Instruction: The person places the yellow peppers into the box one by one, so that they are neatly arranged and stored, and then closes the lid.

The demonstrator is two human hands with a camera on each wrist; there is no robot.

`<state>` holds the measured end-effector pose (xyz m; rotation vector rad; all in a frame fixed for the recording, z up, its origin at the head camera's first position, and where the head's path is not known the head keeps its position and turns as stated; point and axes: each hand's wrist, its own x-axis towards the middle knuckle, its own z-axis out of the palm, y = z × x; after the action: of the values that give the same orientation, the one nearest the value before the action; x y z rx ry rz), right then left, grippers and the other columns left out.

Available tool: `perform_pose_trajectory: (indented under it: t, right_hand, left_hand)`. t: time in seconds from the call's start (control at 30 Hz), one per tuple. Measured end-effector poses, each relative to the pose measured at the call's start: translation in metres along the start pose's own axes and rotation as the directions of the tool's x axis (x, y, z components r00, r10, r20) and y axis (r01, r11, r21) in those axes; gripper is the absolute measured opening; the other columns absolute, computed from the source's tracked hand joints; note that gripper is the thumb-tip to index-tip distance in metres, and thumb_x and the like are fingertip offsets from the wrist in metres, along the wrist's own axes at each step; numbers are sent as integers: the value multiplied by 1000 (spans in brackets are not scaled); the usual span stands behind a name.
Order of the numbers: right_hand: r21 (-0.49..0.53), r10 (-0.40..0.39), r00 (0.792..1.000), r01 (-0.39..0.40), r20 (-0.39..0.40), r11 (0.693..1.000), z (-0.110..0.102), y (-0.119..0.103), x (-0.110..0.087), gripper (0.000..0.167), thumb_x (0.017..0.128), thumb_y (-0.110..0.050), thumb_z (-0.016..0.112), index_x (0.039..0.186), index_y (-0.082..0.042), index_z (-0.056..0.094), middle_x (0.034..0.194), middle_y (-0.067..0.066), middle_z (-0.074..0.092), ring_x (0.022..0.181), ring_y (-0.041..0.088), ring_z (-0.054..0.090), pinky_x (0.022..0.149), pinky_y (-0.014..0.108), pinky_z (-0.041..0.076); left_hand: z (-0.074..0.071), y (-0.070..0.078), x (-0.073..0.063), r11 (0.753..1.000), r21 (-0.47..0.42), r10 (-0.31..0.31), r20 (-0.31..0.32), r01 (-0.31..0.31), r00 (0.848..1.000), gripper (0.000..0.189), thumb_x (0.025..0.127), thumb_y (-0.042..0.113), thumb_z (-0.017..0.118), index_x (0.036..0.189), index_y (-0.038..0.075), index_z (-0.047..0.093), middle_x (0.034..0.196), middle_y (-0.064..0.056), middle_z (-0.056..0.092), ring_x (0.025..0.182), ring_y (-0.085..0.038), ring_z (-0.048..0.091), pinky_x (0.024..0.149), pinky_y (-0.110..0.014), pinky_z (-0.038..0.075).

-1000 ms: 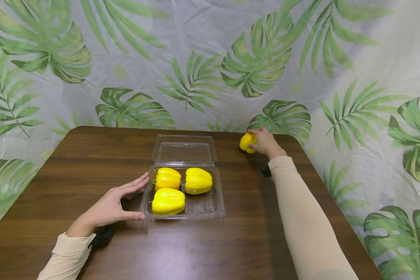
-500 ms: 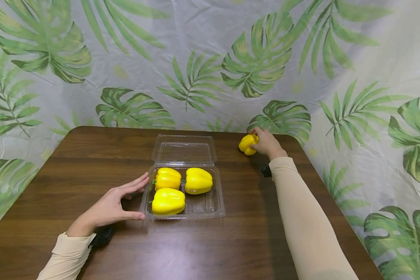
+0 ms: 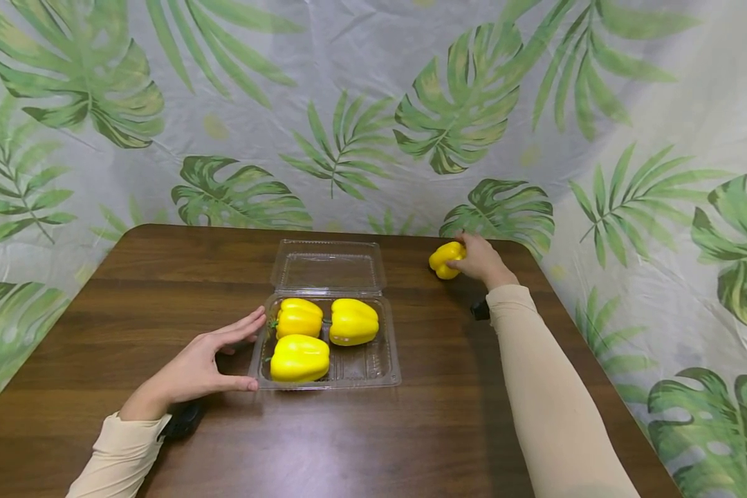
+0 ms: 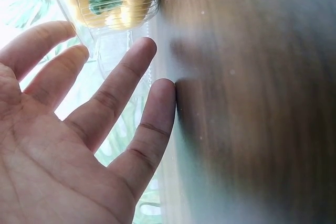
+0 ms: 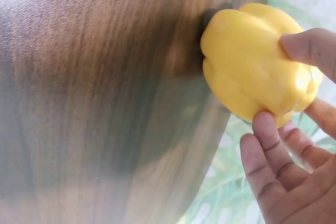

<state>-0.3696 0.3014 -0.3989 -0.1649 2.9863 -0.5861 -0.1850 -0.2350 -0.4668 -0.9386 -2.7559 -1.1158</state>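
Note:
My right hand grips a yellow bell pepper near the table's back right. In the right wrist view, the thumb presses one side of that bell pepper while fingertips touch its other side. My left hand has its fingers spread at the left side of a clear plastic clamshell box, fingertips right at its rim. Three more yellow peppers lie in the box: one back left, one back right, one front left. In the left wrist view, the straight fingers of the left hand show beside the box wall.
The clear lid of the box lies folded back towards the far side. All stands on a dark brown wooden table. A leaf-patterned cloth hangs behind its back edge and along the right.
My right hand first draws the pepper slightly nearer, then shifts a little to the right with it, the pepper turning somewhat in the grip. The left hand and the box stay put.

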Motion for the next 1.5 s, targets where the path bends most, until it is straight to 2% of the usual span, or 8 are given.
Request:
perform_pose_trajectory:
  t: [0.2,0.37,0.5,0.63,0.83,0.93,1.17,1.5]
  right_hand:
    - [46,27,999,-26,-22,999,2,12,-8,71,103,-34,68,158,3,43,153,32,50,139,50,47,117,64,42]
    - [134,43,999,-39,-31,990,11,23,-16,70,99,-34,74,149,3,41,148,31,52,131,46,54,115,61,44]
    - [159,56,998,-49,-41,986,18,31,-20,70,97,-35,78,144,0,40,149,31,53,132,45,55,118,61,43]
    - [173,42,998,-32,-55,984,21,34,-21,75,96,-35,78,149,1,39,153,32,51,138,47,52,121,62,40]
    - [148,12,999,-7,-34,989,24,36,-22,85,97,-30,78,163,1,34,159,31,48,143,48,49,123,63,38]
    - [146,-2,999,7,-38,989,26,36,-22,86,97,-30,78,163,1,34,159,31,48,143,48,49,123,64,38]
    - [167,2,999,6,-46,986,30,34,-23,88,98,-44,77,163,-2,36,158,30,48,141,47,50,121,63,40]
    - [170,-37,996,49,-76,984,36,34,-25,83,98,-43,79,161,-3,42,153,27,55,133,44,56,116,60,45]
  left_hand:
    - [0,-1,-1,1000,1,2,-1,-2,1000,103,79,42,97,165,16,46,174,-8,40,127,-5,68,95,-35,60]
    - [-1,-1,0,1000,1,2,0,-2,1000,104,79,42,96,165,16,45,174,-9,40,127,-5,68,95,-34,60]
    - [0,0,0,1000,-2,7,-1,-7,1000,103,79,42,96,165,15,46,174,-10,40,126,-4,68,94,-34,60]
    - [0,-1,-1,1000,-3,10,-2,-10,1000,103,80,42,96,165,15,46,174,-10,40,126,-4,68,94,-34,60]
    - [0,-2,0,1000,6,20,-9,-20,1000,103,79,42,97,164,14,46,173,-11,41,125,-3,68,93,-33,60]
    - [0,-3,1,1000,11,23,-11,-23,1000,103,78,42,97,164,14,47,173,-11,42,125,-3,68,93,-34,60]
    - [0,-3,1,1000,1,19,-5,-19,1000,103,79,42,97,164,14,46,173,-10,41,125,-3,68,94,-35,61]
    - [0,-4,0,1000,-5,25,-7,-25,1000,102,79,41,97,164,13,47,173,-11,41,124,-4,69,93,-36,61]
